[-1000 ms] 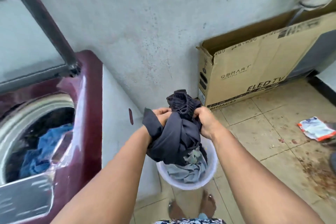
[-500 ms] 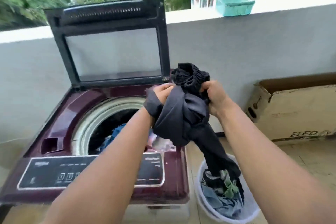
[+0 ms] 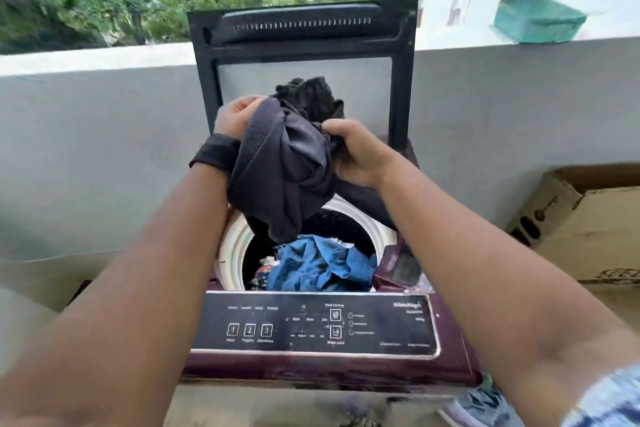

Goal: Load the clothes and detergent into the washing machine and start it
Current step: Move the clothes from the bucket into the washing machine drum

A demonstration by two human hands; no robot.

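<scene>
Washing machine (image 3: 311,364): maroon top-loader, lid (image 3: 304,45) raised upright, control panel (image 3: 311,324) at the near edge.
Dark garment (image 3: 287,163): bunched and held above the drum opening, its lower end hanging into the drum.
Blue clothes (image 3: 322,267): seen lying inside the drum.
Left hand (image 3: 237,116): clenched on the garment's left side.
Right hand (image 3: 356,152): clenched on its right side.

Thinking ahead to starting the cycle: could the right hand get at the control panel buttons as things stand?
Probably not yet. The right hand and left hand both grip the dark garment above the drum. The control panel itself lies uncovered, so the way looks free once the garment drops.
</scene>
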